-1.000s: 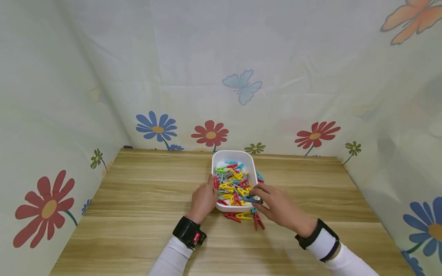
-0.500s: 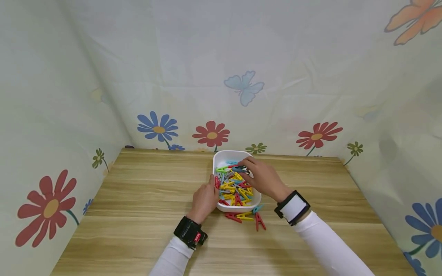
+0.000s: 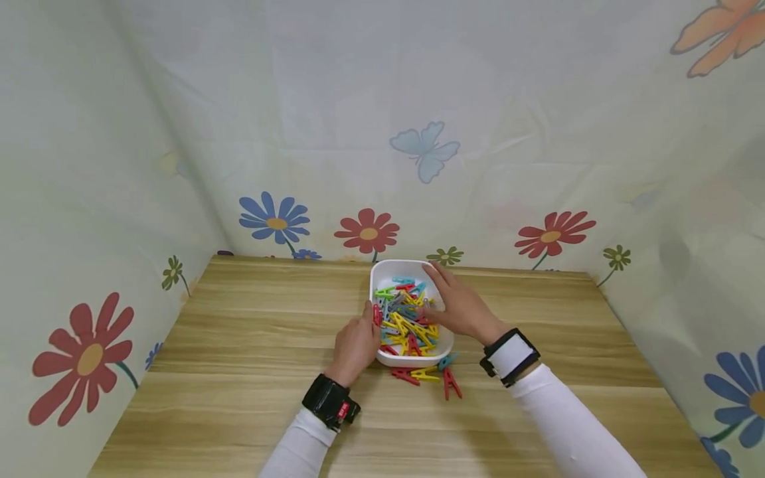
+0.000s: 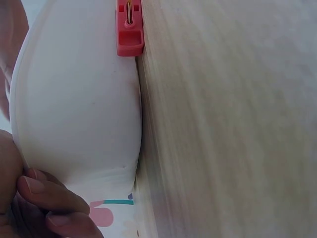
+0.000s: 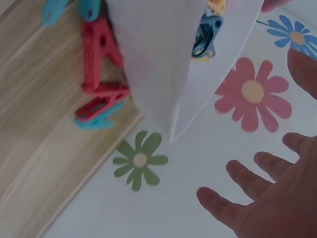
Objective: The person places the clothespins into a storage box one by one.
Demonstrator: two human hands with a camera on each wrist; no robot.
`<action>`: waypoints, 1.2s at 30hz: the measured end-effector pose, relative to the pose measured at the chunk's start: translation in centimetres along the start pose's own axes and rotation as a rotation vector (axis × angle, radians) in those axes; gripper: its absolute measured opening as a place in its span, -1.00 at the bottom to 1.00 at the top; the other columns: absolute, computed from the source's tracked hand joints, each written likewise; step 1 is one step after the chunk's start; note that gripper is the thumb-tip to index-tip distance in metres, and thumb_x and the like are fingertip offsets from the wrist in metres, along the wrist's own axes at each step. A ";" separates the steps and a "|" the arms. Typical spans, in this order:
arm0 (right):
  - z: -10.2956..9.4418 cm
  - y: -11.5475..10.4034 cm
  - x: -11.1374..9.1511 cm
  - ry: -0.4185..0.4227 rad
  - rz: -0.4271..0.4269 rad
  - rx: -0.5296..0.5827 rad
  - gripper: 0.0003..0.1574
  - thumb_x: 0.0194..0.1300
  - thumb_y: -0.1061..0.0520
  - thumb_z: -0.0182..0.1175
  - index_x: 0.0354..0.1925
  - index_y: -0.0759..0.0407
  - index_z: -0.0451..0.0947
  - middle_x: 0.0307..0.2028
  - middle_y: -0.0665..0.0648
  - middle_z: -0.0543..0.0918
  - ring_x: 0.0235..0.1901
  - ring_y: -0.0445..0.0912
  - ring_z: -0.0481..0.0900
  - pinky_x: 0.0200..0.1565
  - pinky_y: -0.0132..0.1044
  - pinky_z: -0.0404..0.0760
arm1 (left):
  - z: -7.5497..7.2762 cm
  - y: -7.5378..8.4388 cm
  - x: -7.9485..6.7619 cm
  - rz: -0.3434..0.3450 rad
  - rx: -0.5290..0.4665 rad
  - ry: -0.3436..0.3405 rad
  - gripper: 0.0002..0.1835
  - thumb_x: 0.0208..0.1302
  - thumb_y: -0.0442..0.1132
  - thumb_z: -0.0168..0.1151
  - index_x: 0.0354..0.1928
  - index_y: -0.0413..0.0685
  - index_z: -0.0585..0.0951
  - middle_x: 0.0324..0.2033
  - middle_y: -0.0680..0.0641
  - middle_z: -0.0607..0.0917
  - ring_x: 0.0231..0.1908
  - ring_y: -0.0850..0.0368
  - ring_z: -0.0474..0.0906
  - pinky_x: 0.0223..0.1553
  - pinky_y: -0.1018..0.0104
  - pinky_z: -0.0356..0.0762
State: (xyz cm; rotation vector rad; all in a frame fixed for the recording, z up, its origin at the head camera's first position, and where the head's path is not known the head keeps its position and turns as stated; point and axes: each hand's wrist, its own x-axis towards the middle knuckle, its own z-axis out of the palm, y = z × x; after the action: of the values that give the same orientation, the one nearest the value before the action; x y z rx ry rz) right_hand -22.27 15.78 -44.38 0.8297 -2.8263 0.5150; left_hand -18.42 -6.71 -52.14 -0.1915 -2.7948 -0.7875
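Observation:
A white plastic box [image 3: 412, 362] stands on the table, with many coloured clothespins [image 3: 397, 325] heaped in it. At its left side my left hand [image 3: 355, 345] grips the wall, with fingers [image 4: 52, 196] against the outside in the left wrist view. My right hand [image 3: 463, 309] is over the right side of the box, its fingers spread and nothing held. A dark blue clothespin [image 5: 208, 34] shows inside the box in the right wrist view. Outside the front wall lie a yellow clothespin [image 3: 425, 374], a teal clothespin [image 3: 446, 360] and a red clothespin [image 3: 452, 384].
The wood-grain table [image 3: 269, 332] extends to both sides of the box. A flower-printed curtain [image 3: 329, 133] closes off the back and sides. Beside the box's right wall, red clothespins [image 5: 94, 59] and a teal one [image 5: 96, 119] lie on the table.
My right hand carried the dark blue clothespin from the box's right front edge over the heap, then let it go; its fingers have spread. The left hand has kept its hold on the box.

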 end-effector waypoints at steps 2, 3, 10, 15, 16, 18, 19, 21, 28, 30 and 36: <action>-0.5 0.7 -0.5 0.030 -0.004 -0.006 0.06 0.15 -0.22 0.20 0.42 -0.03 -0.11 0.38 0.23 -0.01 0.23 0.21 0.15 0.08 0.18 0.30 | -0.1 0.1 0.0 -0.008 -0.006 -0.010 -0.39 0.23 -0.21 0.09 0.30 -0.28 0.23 -0.62 -0.09 0.50 -0.68 0.14 0.35 -0.67 0.20 0.36; -0.7 1.2 -0.7 0.043 -0.008 -0.012 0.04 0.16 -0.20 0.20 0.42 -0.01 -0.11 0.38 0.24 -0.01 0.24 0.20 0.13 0.09 0.19 0.30 | -0.1 0.1 0.0 -0.012 -0.009 -0.015 -0.39 0.23 -0.21 0.09 0.30 -0.28 0.23 -0.63 -0.07 0.48 -0.68 0.14 0.35 -0.68 0.20 0.35; -1.5 4.0 -2.7 0.055 0.053 -0.008 0.01 0.17 -0.18 0.20 0.41 0.03 -0.06 0.37 0.28 0.00 0.21 0.24 0.18 0.06 0.21 0.31 | 0.1 -0.1 0.1 -0.020 -0.003 -0.018 -0.39 0.24 -0.20 0.08 0.29 -0.29 0.23 -0.67 -0.04 0.44 -0.70 0.15 0.32 -0.70 0.23 0.32; -0.9 6.0 -4.1 0.025 0.089 -0.012 0.02 0.17 -0.21 0.19 0.40 0.11 -0.05 0.34 0.34 0.04 0.21 0.26 0.15 0.08 0.23 0.27 | 0.2 -0.2 0.1 -0.025 -0.008 -0.019 -0.39 0.25 -0.20 0.08 0.30 -0.28 0.23 -0.70 -0.01 0.40 -0.71 0.15 0.31 -0.71 0.23 0.30; -0.6 6.3 -4.4 0.016 0.098 -0.015 0.02 0.17 -0.21 0.20 0.40 0.11 -0.04 0.34 0.34 0.05 0.21 0.27 0.15 0.08 0.24 0.26 | 0.2 -0.2 0.1 -0.026 -0.007 -0.019 -0.39 0.25 -0.20 0.08 0.30 -0.28 0.23 -0.70 -0.01 0.40 -0.71 0.15 0.31 -0.71 0.23 0.30; -0.2 6.8 -4.9 -0.006 0.113 -0.014 0.01 0.15 -0.18 0.21 0.39 0.12 -0.01 0.32 0.35 0.08 0.21 0.28 0.14 0.09 0.25 0.25 | 0.3 -0.2 0.1 -0.027 -0.007 -0.022 -0.39 0.25 -0.20 0.08 0.30 -0.28 0.22 -0.70 0.00 0.40 -0.71 0.16 0.31 -0.71 0.23 0.30; 0.1 6.9 -5.2 -0.019 0.118 -0.009 0.00 0.15 -0.17 0.23 0.38 0.13 0.01 0.31 0.36 0.11 0.20 0.29 0.15 0.08 0.26 0.25 | 0.3 -0.1 0.1 -0.026 -0.008 -0.023 -0.39 0.25 -0.20 0.08 0.30 -0.28 0.22 -0.69 0.00 0.40 -0.71 0.16 0.31 -0.71 0.23 0.30; 0.6 7.0 -5.8 -0.052 0.137 -0.005 -0.04 0.15 -0.16 0.23 0.37 0.11 0.06 0.29 0.34 0.15 0.19 0.28 0.17 0.07 0.26 0.26 | 0.3 0.0 0.2 -0.023 -0.005 -0.022 -0.39 0.25 -0.20 0.08 0.30 -0.28 0.22 -0.69 0.01 0.40 -0.70 0.16 0.32 -0.70 0.24 0.30; 2.7 6.0 -7.6 -0.167 0.089 0.052 -0.39 0.14 -0.03 0.26 0.12 0.17 0.42 0.00 0.20 0.51 -0.01 0.10 0.43 -0.02 0.12 0.43 | 0.2 -0.1 0.2 -0.022 -0.026 -0.033 -0.39 0.26 -0.20 0.08 0.31 -0.28 0.20 -0.71 0.01 0.39 -0.72 0.16 0.30 -0.71 0.25 0.28; 3.1 5.7 -8.1 -0.188 0.034 0.079 -0.51 0.14 0.01 0.26 0.03 0.15 0.49 -0.09 0.12 0.55 -0.09 0.00 0.48 -0.07 0.04 0.48 | 0.1 0.0 0.3 -0.023 -0.025 -0.034 -0.38 0.26 -0.20 0.08 0.31 -0.28 0.20 -0.71 0.01 0.38 -0.72 0.16 0.30 -0.71 0.26 0.27; 4.1 5.2 -9.1 -0.183 -0.079 0.103 -0.81 0.15 0.14 0.25 -0.20 0.03 0.58 -0.29 -0.04 0.52 -0.33 -0.19 0.45 -0.28 -0.14 0.51 | 0.3 0.0 0.2 -0.025 -0.021 -0.037 -0.39 0.26 -0.20 0.07 0.31 -0.28 0.20 -0.73 0.01 0.38 -0.73 0.16 0.30 -0.72 0.25 0.28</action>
State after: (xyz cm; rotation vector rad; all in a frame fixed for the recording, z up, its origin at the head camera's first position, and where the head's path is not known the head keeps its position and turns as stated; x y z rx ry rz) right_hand -17.74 22.91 -51.80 1.0543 -2.9362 0.6068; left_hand -18.63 -6.56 -52.31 -0.1765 -2.8302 -0.8285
